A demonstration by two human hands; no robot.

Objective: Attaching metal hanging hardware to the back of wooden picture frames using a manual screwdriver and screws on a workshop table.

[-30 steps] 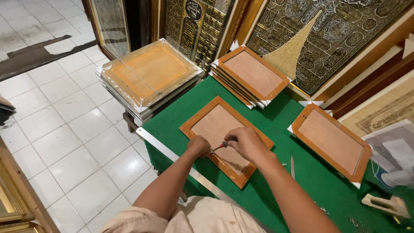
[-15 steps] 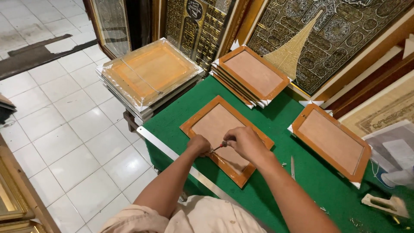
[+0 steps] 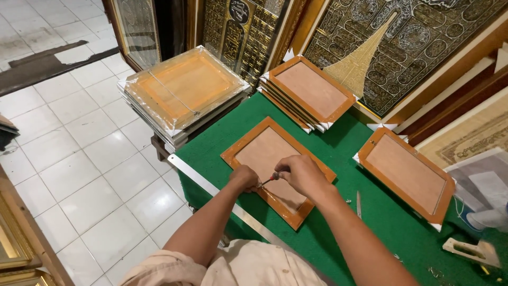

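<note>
An orange wooden picture frame (image 3: 259, 144) lies face down on the green table (image 3: 344, 153), its brown backing board up. My right hand (image 3: 300, 173) grips a small screwdriver (image 3: 269, 179) with a red handle, its tip pointing at the frame's near left edge. My left hand (image 3: 244, 177) rests on that same edge, fingers pinched at the screwdriver's tip. What the fingers pinch is hidden.
A second face-down frame (image 3: 405, 175) lies to the right, a stack of frames (image 3: 309, 92) at the back, and a wrapped stack (image 3: 182, 90) on a stand at the left. A metal ruler (image 3: 211, 188) runs along the table's edge. A thin tool (image 3: 358, 204) lies by my right arm.
</note>
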